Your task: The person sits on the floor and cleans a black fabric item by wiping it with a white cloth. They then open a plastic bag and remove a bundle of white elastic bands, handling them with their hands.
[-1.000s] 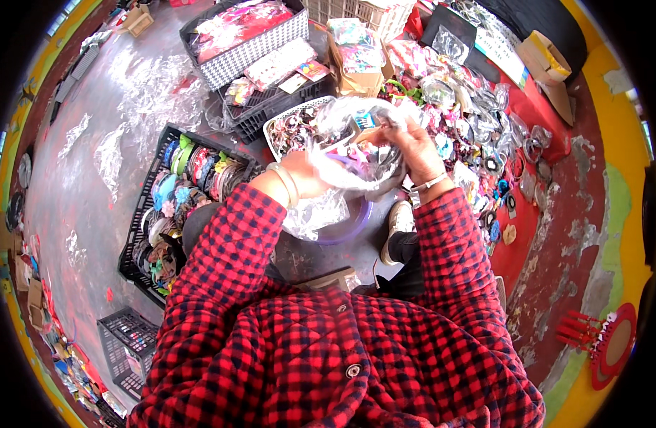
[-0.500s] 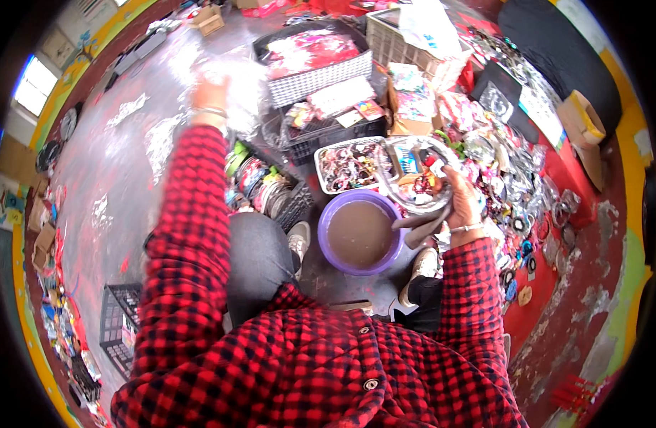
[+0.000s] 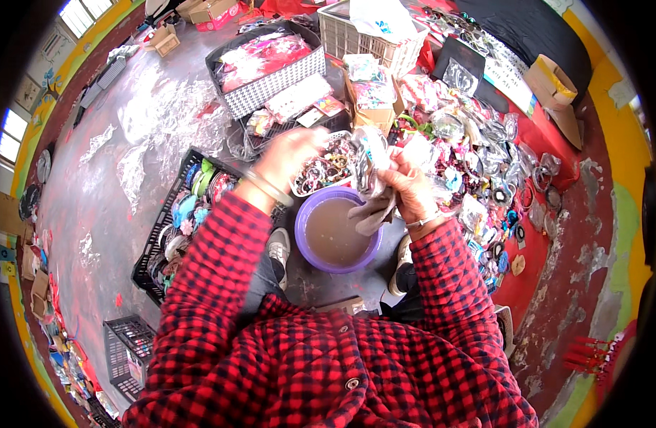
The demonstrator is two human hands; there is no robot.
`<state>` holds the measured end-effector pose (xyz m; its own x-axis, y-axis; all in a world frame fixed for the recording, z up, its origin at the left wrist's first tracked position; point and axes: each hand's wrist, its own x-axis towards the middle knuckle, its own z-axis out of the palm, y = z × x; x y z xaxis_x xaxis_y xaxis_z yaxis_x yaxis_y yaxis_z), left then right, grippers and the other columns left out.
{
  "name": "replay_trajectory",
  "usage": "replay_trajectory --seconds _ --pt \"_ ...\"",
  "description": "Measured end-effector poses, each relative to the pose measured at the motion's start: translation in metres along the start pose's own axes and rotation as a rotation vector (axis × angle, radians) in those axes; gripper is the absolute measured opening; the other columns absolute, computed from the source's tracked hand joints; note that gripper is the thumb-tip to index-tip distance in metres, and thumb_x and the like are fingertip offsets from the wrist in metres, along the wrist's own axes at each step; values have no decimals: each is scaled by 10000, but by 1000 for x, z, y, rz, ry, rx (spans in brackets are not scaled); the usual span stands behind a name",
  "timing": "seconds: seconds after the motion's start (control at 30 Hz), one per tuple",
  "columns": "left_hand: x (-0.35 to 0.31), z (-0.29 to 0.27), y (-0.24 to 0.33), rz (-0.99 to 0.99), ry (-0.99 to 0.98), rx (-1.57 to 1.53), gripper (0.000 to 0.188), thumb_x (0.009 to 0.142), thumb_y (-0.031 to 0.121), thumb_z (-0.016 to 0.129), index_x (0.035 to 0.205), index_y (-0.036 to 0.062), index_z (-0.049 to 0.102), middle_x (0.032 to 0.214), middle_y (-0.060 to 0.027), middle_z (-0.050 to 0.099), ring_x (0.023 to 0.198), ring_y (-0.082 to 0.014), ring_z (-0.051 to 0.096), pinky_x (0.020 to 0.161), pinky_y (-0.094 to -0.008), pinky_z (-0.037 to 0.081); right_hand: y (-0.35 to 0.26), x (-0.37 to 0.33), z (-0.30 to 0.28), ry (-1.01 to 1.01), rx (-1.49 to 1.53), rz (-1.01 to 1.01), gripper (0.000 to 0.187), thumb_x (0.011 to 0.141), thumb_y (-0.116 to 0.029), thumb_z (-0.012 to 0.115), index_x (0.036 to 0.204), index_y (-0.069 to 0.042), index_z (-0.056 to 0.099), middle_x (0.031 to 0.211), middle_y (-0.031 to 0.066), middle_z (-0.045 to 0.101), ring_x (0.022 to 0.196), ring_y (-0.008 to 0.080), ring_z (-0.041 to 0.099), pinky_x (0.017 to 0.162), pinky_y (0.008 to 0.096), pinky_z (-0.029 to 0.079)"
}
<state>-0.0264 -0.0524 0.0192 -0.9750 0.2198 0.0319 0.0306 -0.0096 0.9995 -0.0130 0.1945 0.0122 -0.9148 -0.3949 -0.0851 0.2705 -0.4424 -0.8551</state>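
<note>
My right hand (image 3: 411,191) grips a crumpled clear plastic packet (image 3: 371,160) together with a grey cloth (image 3: 373,214), which hangs over the right side of a purple basin (image 3: 374,246) of murky brown water. What lies inside the packet is hard to make out. Just left of the packet is my left hand (image 3: 289,158), smeared by motion, so its fingers do not show clearly. Beyond the basin, partly behind my left hand, a white basket (image 3: 299,189) holds many small hair bands.
A black crate (image 3: 146,274) of colourful headbands stands at the left. A grey woven basket (image 3: 271,89) of pink packets and a beige crate (image 3: 331,32) stand farther back. Bagged accessories (image 3: 471,164) spread over red cloth on the right. Plastic film (image 3: 171,114) lies on the floor.
My left hand has come back from the far left floor to beside my right hand. My right hand has moved left with the packet and cloth, lifting the packet upright over the basin's far edge.
</note>
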Motion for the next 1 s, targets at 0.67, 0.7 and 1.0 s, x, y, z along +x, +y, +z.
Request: replay_trajectory --seconds 0.67,0.7,1.0 --pt "-14 63 -21 -79 -9 -521 260 888 116 568 1105 -27 575 1012 -41 618 901 -106 581 785 -243 471 23 0 5 -68 -247 -33 166 911 -153 554 1050 -69 587 834 -34 586 710 43 522 587 202 465" --pt "-13 61 -17 -92 -55 -628 271 886 114 570 1119 -26 568 1048 -70 619 918 -133 598 806 -256 474 21 -1 1 -48 -218 14 181 912 -157 551 1068 -72 587 822 -38 587 660 39 512 543 200 464" --pt "-7 54 -32 20 73 -482 299 850 55 595 1134 2 518 1028 -115 631 821 -138 614 706 -261 492 6 -6 0 67 -313 190 171 906 -153 549 1039 -55 596 799 20 621 575 158 638 440 270 533"
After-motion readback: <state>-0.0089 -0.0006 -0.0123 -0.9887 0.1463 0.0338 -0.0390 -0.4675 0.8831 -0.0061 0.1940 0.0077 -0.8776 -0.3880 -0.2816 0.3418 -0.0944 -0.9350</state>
